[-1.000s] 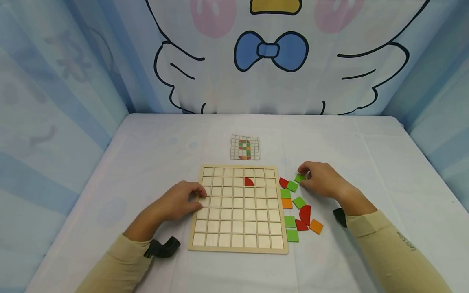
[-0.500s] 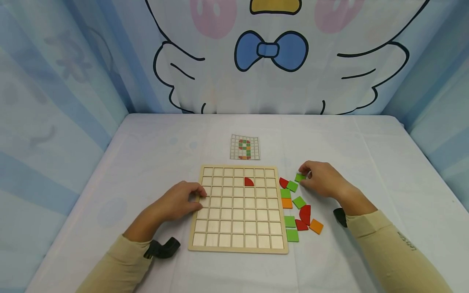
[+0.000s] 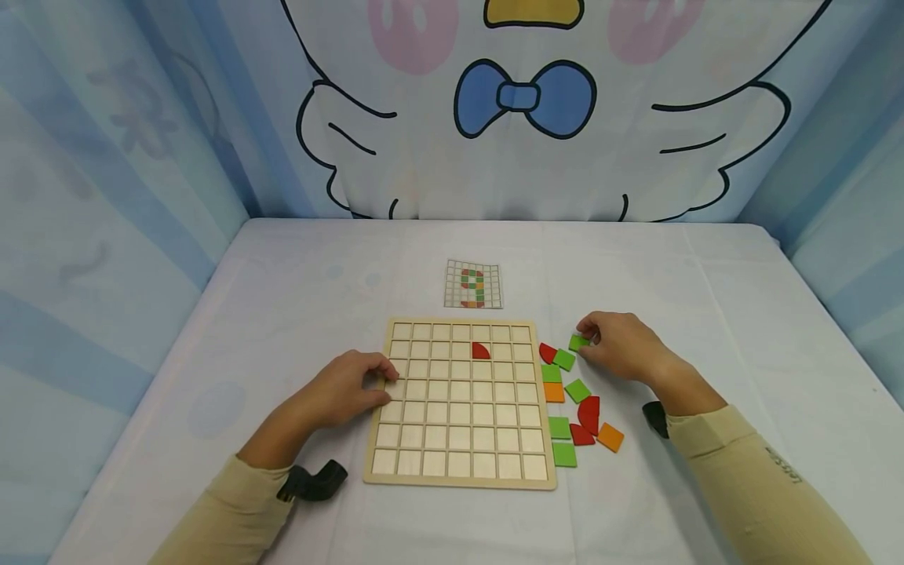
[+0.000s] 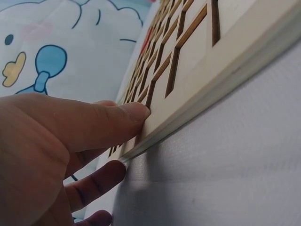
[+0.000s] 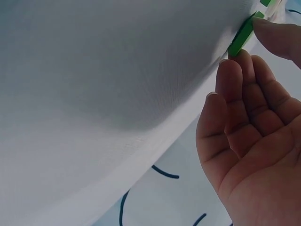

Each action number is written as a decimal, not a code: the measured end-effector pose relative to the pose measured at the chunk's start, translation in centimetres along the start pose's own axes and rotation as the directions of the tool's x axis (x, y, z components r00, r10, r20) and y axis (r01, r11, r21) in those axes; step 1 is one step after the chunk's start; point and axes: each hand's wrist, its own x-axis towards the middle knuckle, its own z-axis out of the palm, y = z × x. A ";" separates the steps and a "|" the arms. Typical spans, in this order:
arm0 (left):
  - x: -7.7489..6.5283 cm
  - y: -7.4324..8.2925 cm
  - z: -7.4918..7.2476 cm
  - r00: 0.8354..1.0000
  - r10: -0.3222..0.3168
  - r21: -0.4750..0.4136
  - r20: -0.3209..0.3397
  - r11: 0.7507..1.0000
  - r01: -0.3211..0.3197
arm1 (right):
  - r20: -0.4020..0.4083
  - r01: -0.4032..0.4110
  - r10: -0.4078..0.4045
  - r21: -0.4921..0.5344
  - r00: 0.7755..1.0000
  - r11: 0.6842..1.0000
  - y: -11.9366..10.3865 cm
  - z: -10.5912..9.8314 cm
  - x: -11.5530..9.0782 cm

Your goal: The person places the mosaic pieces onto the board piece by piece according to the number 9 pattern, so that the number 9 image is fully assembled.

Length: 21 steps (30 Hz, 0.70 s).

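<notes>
Fingers (image 5: 229, 80) of the right hand (image 3: 625, 345) pinch a green tile (image 3: 578, 343); those of the left hand (image 3: 342, 388) rest relaxed on a grid board (image 3: 459, 480).
The tile is right of the board, near loose coloured pieces (image 3: 554, 392) on the counter (image 3: 318, 275); one red piece (image 3: 481, 352) sits in a cell, a pattern card (image 3: 473, 284) beyond.

I can't read the small lettering (image 3: 782, 466) on the sleeve (image 3: 770, 506) at lower right from here; the left wrist view cuts off the board (image 4: 202, 85) at upper right, and the right wrist view crops the right hand (image 5: 258, 136) at right
</notes>
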 end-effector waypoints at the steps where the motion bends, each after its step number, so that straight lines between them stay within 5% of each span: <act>1: 0.0 0.0 0.0 1.000 0.000 -0.001 0.000 1.000 0.000 | -0.002 0.001 -0.001 0.000 1.000 1.000 0.0 0.0 0.0; 21: 0.0 -0.1 0.0 1.000 0.008 -0.015 -0.008 1.000 -0.008 | -0.037 0.050 -0.050 0.023 0.998 0.998 -1.1 -0.4 0.2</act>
